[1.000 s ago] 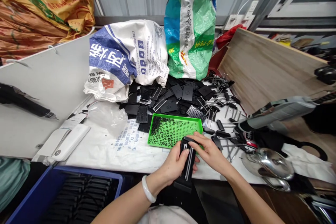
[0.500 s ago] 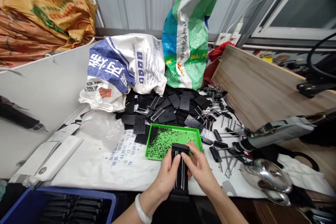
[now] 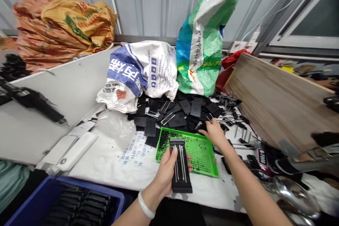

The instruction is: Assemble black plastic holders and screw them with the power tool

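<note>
While gripping a pinned plate (image 3: 180, 169): left hand (image 3: 168, 171) over a green tray (image 3: 212, 160), right hand (image 3: 215, 134) at a black pile (image 3: 182, 113)

Across the left palm, the plate: long, black and ridged, with thin metal pins running lengthwise. Left hand clamped around it, thumb along its left edge, fingertips (image 3: 189, 157) curling out from behind on the right. A white bangle (image 3: 145, 206) on the left wrist.

Plate held above the tray's near corner and partly across it, its lower end reaching out past the tray and over the surface (image 3: 137, 180). In the tray, a green grid of small holes, with black bits crowded toward the left side.

Right hand well apart from the left, stretched to the near edge of the pile, fingers spread, fingertips (image 3: 205, 129) touching the black plates. No clear sign of a grip on any one plate.

Behind the pile, a white-and-blue sack (image 3: 140, 70) and a green-and-blue bag (image 3: 201, 46). To the pile's right, loose black pieces with metal pins (image 3: 230, 118), scattered on the surface below a tilted wooden board (image 3: 280, 106). Near left, a blue crate (image 3: 79, 182) packed with black parts. Beside the tray on the left, crumpled clear plastic (image 3: 115, 129), and farther left, a white slab (image 3: 76, 152). Far right, a steel bowl (image 3: 293, 194).
</note>
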`<state>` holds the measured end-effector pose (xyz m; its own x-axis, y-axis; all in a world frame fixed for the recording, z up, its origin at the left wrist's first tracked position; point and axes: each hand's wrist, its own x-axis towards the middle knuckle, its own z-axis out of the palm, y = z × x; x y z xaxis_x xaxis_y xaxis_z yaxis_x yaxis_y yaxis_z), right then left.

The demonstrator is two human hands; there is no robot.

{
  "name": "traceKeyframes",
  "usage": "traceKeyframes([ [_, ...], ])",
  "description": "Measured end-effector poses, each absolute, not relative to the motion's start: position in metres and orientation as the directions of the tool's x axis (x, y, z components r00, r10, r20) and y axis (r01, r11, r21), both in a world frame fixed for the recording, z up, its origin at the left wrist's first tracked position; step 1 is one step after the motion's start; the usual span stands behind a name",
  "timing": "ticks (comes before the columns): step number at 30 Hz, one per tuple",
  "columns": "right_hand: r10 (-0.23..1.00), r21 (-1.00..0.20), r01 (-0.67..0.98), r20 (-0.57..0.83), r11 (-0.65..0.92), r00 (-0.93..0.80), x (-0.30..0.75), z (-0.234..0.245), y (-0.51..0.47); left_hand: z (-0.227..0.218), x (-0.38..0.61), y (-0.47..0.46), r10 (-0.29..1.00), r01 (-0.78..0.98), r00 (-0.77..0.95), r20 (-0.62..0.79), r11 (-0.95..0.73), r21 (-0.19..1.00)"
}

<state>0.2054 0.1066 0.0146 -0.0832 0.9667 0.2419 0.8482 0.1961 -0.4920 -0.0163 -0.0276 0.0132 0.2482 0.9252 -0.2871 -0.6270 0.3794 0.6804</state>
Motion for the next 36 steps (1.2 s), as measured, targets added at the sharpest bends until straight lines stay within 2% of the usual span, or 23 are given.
traceKeyframes([
  [4, 0.954, -0.434, 0.862, 0.251, 0.263, -0.165, 0.216, 0.01, 0.131, 0.011, -0.024, -0.023, 0.934, -0.672, 0.243, -0.261, 0.356, 0.649],
  [7, 0.912, -0.397, 0.832, 0.294, 0.388, -0.285, 0.199, 0.015, 0.105, 0.01, -0.022, -0.02, 0.935, -0.691, 0.207, -0.288, 0.348, 0.633],
  [9, 0.838, -0.294, 0.806, 0.374, 0.514, -0.397, 0.177, 0.017, 0.074, 0.011, -0.018, -0.015, 0.93, -0.707, 0.149, -0.335, 0.337, 0.622],
  [12, 0.746, -0.158, 0.797, 0.493, 0.583, -0.448, 0.141, 0.013, 0.03, 0.014, -0.012, -0.009, 0.931, -0.717, 0.021, -0.365, 0.268, 0.643],
  [15, 0.722, -0.264, 0.708, 0.495, 0.655, -0.483, 0.128, 0.007, 0.007, 0.014, -0.015, -0.009, 0.959, -0.655, -0.013, -0.285, 0.207, 0.727],
  [19, 0.756, -0.462, 0.6, 0.363, 0.653, -0.544, 0.141, 0.007, 0.001, 0.007, -0.024, -0.017, 0.976, -0.513, 0.096, -0.195, 0.216, 0.831],
  [26, 0.776, -0.583, 0.579, 0.151, 0.569, -0.612, 0.163, 0.012, 0.0, -0.003, -0.034, -0.018, 0.974, -0.355, 0.12, -0.191, 0.221, 0.908],
  [28, 0.8, -0.567, 0.61, 0.159, 0.554, -0.578, 0.166, 0.008, 0.0, -0.002, -0.036, -0.017, 0.976, -0.349, 0.095, -0.198, 0.218, 0.911],
  [32, 0.826, -0.497, 0.663, 0.28, 0.56, -0.488, 0.167, -0.004, -0.002, 0.009, -0.037, -0.019, 0.981, -0.403, 0.055, -0.188, 0.195, 0.894],
  [36, 0.839, -0.553, 0.632, 0.392, 0.543, -0.378, 0.163, -0.012, -0.011, 0.02, -0.035, -0.024, 0.974, -0.555, 0.11, -0.195, 0.223, 0.801],
])
